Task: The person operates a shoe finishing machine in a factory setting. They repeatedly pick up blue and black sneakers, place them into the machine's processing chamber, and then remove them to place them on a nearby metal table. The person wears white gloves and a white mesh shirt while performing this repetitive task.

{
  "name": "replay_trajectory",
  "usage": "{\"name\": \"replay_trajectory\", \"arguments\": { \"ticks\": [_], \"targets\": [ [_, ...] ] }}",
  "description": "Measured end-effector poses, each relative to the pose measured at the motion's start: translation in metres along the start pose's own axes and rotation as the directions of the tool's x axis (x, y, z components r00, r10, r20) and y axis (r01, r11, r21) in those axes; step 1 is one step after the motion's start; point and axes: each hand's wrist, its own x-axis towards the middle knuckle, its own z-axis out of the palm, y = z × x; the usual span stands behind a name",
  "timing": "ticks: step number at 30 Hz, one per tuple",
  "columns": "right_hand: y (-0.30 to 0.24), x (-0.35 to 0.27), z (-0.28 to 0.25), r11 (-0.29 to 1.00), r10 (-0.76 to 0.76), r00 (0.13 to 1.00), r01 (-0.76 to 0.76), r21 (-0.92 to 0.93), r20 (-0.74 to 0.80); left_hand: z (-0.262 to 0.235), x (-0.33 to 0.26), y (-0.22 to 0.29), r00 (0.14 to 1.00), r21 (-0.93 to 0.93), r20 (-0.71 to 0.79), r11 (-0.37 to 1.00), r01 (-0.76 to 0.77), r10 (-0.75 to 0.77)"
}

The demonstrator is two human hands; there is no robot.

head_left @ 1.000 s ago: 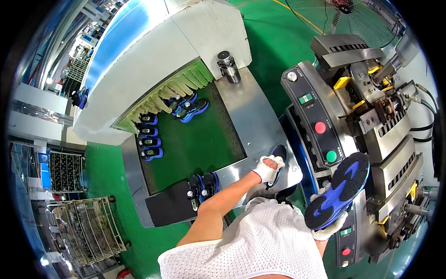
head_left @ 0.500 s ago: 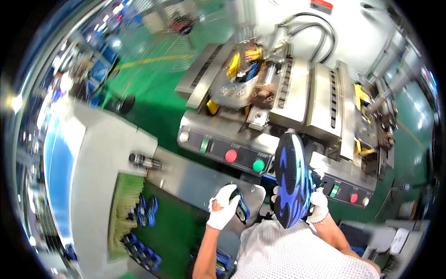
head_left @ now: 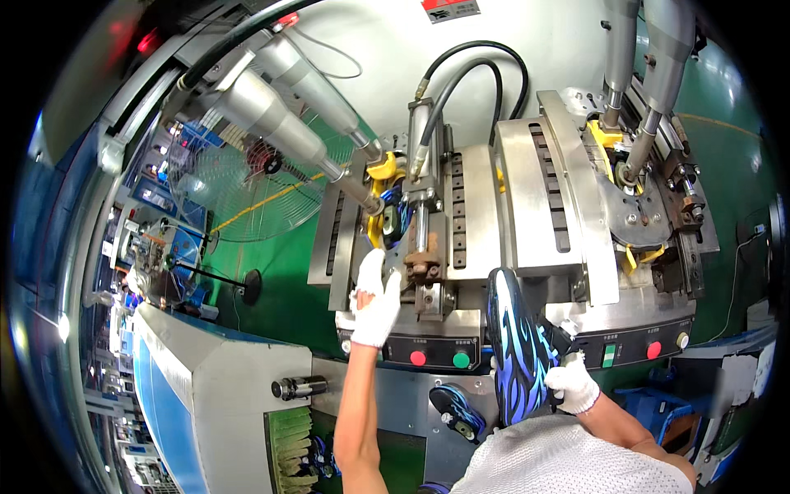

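My right hand, in a white glove, is shut on a blue and black shoe, held sole outward in front of the grey press machine. My gloved left hand reaches up to the machine's left station, fingers apart, close to another shoe clamped among yellow parts there. A further blue shoe lies on the metal shelf below the control panel, between my two arms.
Red and green buttons sit on the machine's front panel. Black hoses loop above. A conveyor unit with a brush curtain and several blue shoes stands lower left. A floor fan stands left on the green floor.
My view has swung from the conveyor to the press machine. My left hand has let go of the shoe on the shelf and risen to the left station; my right still holds its shoe.
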Motion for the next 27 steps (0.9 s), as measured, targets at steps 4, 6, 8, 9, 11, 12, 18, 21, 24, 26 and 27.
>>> {"name": "replay_trajectory", "arguments": {
  "ticks": [4, 6, 8, 9, 11, 12, 18, 21, 24, 26, 27],
  "targets": [
    [-0.003, -0.001, -0.011, 0.993, 0.000, 0.998, -0.008, -0.120, -0.066, 0.045, 0.065, -0.049, 0.993, 0.026, 0.046, 0.993, 0.111, -0.113],
    [-0.002, -0.002, -0.015, 0.987, 0.013, 0.998, -0.022, -0.159, -0.057, 0.063, 0.099, -0.054, 0.889, 0.171, 0.167, 0.900, 0.401, -0.427],
    [-0.007, -0.013, -0.020, 0.979, 0.026, 0.997, -0.040, -0.200, -0.070, 0.088, 0.136, -0.056, 0.885, 0.305, 0.134, 0.868, 0.391, -0.446],
    [-0.011, -0.021, -0.024, 0.973, 0.004, 0.993, -0.031, -0.229, -0.117, 0.100, 0.157, -0.036, 0.855, 0.280, 0.158, 0.853, 0.441, -0.494],
    [-0.029, -0.032, -0.016, 0.950, 0.027, 0.986, -0.076, -0.304, -0.164, 0.129, 0.160, -0.121, 0.991, 0.192, -0.120, 0.978, 0.087, -0.065],
    [-0.035, -0.029, -0.005, 0.935, 0.028, 0.970, -0.111, -0.338, -0.241, 0.142, 0.170, -0.093, 0.962, 0.323, 0.088, 0.921, 0.219, -0.260],
    [-0.043, -0.013, -0.005, 0.874, 0.082, 0.951, -0.212, -0.438, -0.297, 0.126, 0.185, -0.175, 0.968, 0.311, -0.047, 0.917, 0.250, -0.248],
    [-0.052, -0.005, 0.008, 0.861, 0.195, 0.895, -0.352, -0.368, -0.400, 0.067, 0.180, -0.096, 0.974, 0.146, 0.019, 0.965, 0.220, -0.225],
    [-0.049, -0.003, 0.030, 0.947, 0.044, 0.896, -0.178, -0.266, -0.441, -0.002, 0.131, -0.008, 0.961, -0.012, -0.130, 0.970, 0.245, -0.244],
    [-0.033, 0.006, 0.016, 0.935, 0.012, 0.924, -0.145, -0.323, -0.381, -0.042, 0.079, 0.019, 0.938, -0.073, -0.183, 0.956, 0.286, -0.294],
    [-0.031, 0.016, 0.024, 0.950, -0.036, 0.938, -0.076, -0.304, -0.346, -0.059, 0.048, 0.019, 0.939, -0.080, -0.232, 0.967, 0.241, -0.254]
  ]
}}
